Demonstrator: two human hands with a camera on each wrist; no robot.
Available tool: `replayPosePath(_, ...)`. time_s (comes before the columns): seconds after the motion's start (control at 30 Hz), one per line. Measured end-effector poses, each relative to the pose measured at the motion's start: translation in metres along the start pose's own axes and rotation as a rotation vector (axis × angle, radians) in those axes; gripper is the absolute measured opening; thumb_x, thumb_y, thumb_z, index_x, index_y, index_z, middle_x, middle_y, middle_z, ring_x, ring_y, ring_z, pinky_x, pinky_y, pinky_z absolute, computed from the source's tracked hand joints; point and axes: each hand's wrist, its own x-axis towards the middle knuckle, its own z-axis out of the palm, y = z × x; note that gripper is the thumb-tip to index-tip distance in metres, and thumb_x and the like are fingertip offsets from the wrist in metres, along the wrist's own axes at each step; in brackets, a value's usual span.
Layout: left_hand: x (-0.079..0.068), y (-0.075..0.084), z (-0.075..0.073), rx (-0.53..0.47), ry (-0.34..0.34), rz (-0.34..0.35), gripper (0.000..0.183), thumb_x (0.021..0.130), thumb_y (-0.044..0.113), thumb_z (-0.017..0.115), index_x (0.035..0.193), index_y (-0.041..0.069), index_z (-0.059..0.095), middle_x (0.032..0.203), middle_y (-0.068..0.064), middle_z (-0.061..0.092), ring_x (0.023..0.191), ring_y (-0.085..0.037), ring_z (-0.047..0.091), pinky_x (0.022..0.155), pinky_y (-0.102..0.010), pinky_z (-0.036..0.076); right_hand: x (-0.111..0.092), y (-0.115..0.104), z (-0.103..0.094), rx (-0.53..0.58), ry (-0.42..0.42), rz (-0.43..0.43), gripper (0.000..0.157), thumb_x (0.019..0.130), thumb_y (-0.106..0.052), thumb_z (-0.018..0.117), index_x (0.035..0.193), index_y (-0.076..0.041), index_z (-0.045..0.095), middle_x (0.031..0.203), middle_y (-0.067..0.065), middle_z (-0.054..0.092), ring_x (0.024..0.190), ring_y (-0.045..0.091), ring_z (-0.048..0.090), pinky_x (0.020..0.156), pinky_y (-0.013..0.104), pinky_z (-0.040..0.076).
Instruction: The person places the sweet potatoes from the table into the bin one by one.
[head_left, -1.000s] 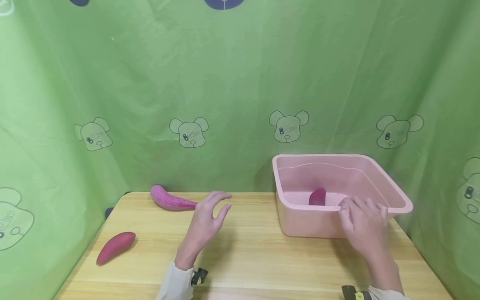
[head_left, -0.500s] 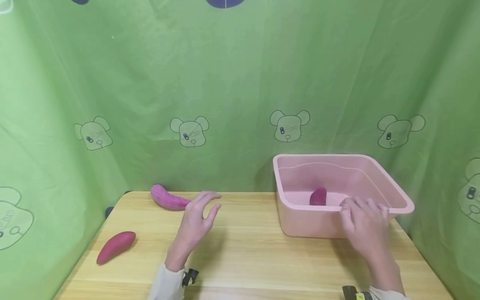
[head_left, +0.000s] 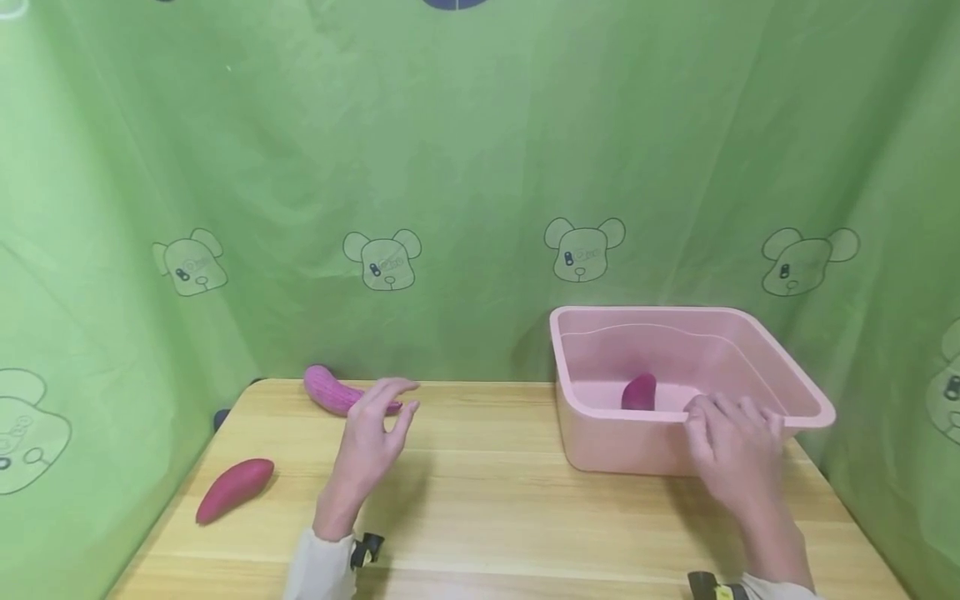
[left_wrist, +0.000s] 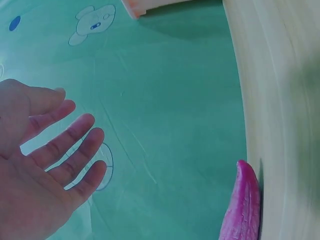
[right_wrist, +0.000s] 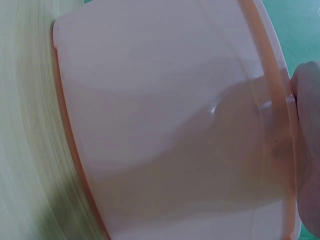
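Head cam: the left hand (head_left: 367,437) is hovering over the table (head_left: 510,525) with its fingers loosely bent and a wide gap between thumb and fingers. Purple eggplant (head_left: 327,390) is lying at the back edge, partly hidden behind that hand. A dark red veggie (head_left: 235,490) is resting near the left edge. Over on the right, the right hand (head_left: 738,458) is gripping the near rim of a pink tub (head_left: 626,443), and a magenta veggie (head_left: 640,392) is sitting inside, its lower part hidden by the rim.

Left wrist cam: palm's showing, fingers are spreading slightly, and the eggplant's tip is pointing up at lower right, well apart from them.

Right wrist cam: tub wall's filling most of the view, with the hand holding the rim at the right edge.
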Motion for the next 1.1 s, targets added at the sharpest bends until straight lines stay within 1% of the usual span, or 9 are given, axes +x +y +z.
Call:
replayPosePath(0.1,-0.002,-0.003,-0.003,0.003,0.006,0.001,0.028,0.09,0.0,0.076,0.118,-0.001,0.07,0.117,-0.013,0.07,0.096,-0.027,0.071,0.082,-0.041,0.062,0.0,0.0,0.0,-0.003,-0.006,0.001,0.025,0.103,-0.019,0.041,0.092,-0.012,0.063,0.09,0.009,0.062,0.083,0.032,0.046,0.086,0.061,0.03)
replayPosePath(0.23,-0.004,-0.006,-0.008,0.029,0.019,-0.01,0.029,0.089,-0.001,0.077,0.117,0.0,0.071,0.117,-0.013,0.07,0.088,-0.024,0.072,0.081,-0.037,0.062,0.0,0.0,0.0,-0.003,-0.017,0.0,0.025,0.103,-0.019,0.041,0.093,-0.012,0.063,0.092,0.009,0.063,0.084,0.032,0.046,0.087,0.062,0.03)
replayPosePath(0.4,-0.006,-0.012,-0.017,0.05,0.011,-0.051,0.029,0.09,0.001,0.077,0.118,0.0,0.07,0.116,-0.012,0.07,0.087,-0.021,0.072,0.081,-0.035,0.062,0.0,0.001,0.0,0.004,-0.018,0.001,0.026,0.103,-0.019,0.04,0.093,-0.012,0.063,0.091,0.009,0.063,0.085,0.032,0.047,0.087,0.063,0.029)
replayPosePath(0.53,-0.008,-0.016,-0.023,0.093,0.0,-0.088,0.03,0.09,0.002,0.077,0.119,0.0,0.07,0.118,-0.013,0.068,0.091,-0.025,0.072,0.086,-0.039,0.061,0.0,0.001,0.0,0.006,-0.019,0.003,0.026,0.103,-0.019,0.04,0.092,-0.012,0.062,0.092,0.009,0.063,0.084,0.031,0.046,0.085,0.06,0.029)
replayPosePath(0.67,-0.011,-0.021,-0.027,0.137,-0.012,-0.105,0.03,0.089,0.002,0.078,0.118,0.002,0.071,0.119,-0.014,0.068,0.1,-0.032,0.07,0.094,-0.048,0.056,0.001,0.002,0.001,0.005,-0.011,-0.002,0.027,0.103,-0.02,0.04,0.091,-0.012,0.062,0.09,0.009,0.063,0.082,0.031,0.046,0.083,0.059,0.029)
replayPosePath(0.83,-0.014,-0.026,-0.034,0.188,-0.024,-0.137,0.03,0.09,0.004,0.077,0.12,0.003,0.07,0.121,-0.014,0.067,0.109,-0.033,0.065,0.1,-0.052,0.052,0.001,0.002,0.002,0.005,-0.013,-0.002,0.026,0.103,-0.019,0.041,0.092,-0.012,0.063,0.092,0.009,0.063,0.084,0.032,0.047,0.083,0.059,0.029)
replayPosePath(0.97,-0.015,-0.03,-0.039,0.201,-0.033,-0.172,0.032,0.092,0.006,0.076,0.123,0.003,0.068,0.123,-0.015,0.067,0.114,-0.035,0.063,0.103,-0.054,0.049,0.001,0.002,0.001,0.01,-0.017,0.004,0.025,0.103,-0.018,0.041,0.093,-0.011,0.063,0.093,0.01,0.063,0.085,0.032,0.047,0.085,0.061,0.029)
replayPosePath(1.1,-0.016,-0.035,-0.043,0.196,-0.031,-0.189,0.033,0.093,0.005,0.075,0.124,0.001,0.068,0.124,-0.018,0.066,0.116,-0.037,0.062,0.105,-0.056,0.048,0.0,0.001,-0.001,0.016,-0.023,0.007,0.024,0.103,-0.018,0.041,0.094,-0.011,0.063,0.094,0.01,0.062,0.085,0.032,0.046,0.085,0.062,0.029)
